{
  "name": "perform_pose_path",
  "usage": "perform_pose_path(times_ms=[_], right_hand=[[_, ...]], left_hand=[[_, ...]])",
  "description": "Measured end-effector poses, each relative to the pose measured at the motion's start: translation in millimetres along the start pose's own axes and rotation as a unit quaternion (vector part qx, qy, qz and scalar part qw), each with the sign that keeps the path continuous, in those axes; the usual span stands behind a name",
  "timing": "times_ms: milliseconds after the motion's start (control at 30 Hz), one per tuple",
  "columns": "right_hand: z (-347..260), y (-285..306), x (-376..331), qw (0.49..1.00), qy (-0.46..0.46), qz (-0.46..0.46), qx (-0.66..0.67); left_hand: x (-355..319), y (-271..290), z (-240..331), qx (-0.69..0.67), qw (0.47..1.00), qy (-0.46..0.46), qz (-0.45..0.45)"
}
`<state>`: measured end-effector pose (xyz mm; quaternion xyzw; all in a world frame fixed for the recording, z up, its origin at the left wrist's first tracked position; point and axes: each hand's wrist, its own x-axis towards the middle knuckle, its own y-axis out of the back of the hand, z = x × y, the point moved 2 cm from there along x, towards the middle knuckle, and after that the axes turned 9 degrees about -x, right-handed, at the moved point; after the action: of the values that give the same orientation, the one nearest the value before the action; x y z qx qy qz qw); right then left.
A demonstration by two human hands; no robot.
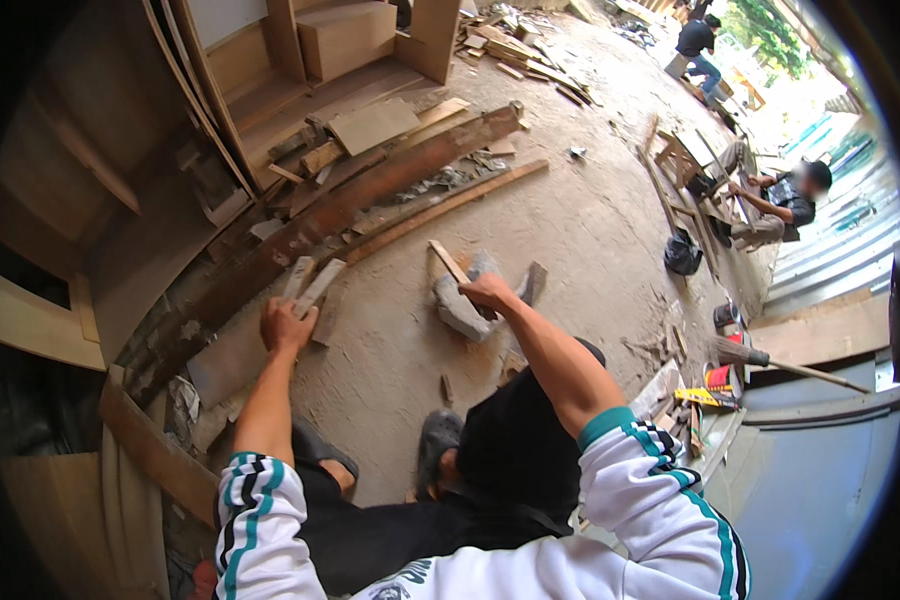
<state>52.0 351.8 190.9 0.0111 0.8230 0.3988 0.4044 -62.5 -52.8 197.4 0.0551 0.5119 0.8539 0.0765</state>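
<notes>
My left hand (288,325) is closed around two short, pale wooden strips (319,284), which stick out beyond its fingers. A brown board (327,316) lies on the ground beside that hand. My right hand (488,293) grips a narrow wooden stick (448,260) that points away to the upper left. Just under the right hand sits a rough grey stone block (459,312); whether the hand touches it I cannot tell. Another dark wood offcut (535,283) stands right of the block.
Long timber beams (410,160) and scrap wood line the left side, before a wooden cabinet (350,45). At the right are a broom (740,352), a black plastic bag (682,253) and a yellow tool (705,397). One person (785,205) sits at the right; another (697,45) works farther back.
</notes>
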Motion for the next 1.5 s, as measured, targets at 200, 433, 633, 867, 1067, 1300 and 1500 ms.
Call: perform_pose_path(times_ms=[200,433,633,867,1067,1300,1500], right_hand=[[21,17,-74,0.996,0.017,0.05,0.07],[67,28,-161,0.982,0.028,0.142,0.123],[96,21,-181,0.972,-0.028,0.195,0.127],[134,6,-150,0.952,0.015,0.294,0.078],[196,-30,-101,0.956,-0.07,0.283,0.024],[246,-99,-66,0.928,-0.165,0.332,0.023],[269,-140,-21,0.917,-0.184,0.349,0.053]], left_hand=[[-43,27,56,0.035,0.999,0.026,-0.006],[-69,-11,157,-0.091,0.995,-0.038,-0.014],[-85,-58,189,-0.173,0.983,-0.034,-0.045],[-96,-79,170,-0.191,0.978,0.036,-0.074],[-120,-80,129,-0.106,0.987,0.058,-0.103],[-136,-99,73,-0.033,0.992,0.035,-0.113],[-154,-137,52,-0.035,0.992,-0.003,-0.124]])
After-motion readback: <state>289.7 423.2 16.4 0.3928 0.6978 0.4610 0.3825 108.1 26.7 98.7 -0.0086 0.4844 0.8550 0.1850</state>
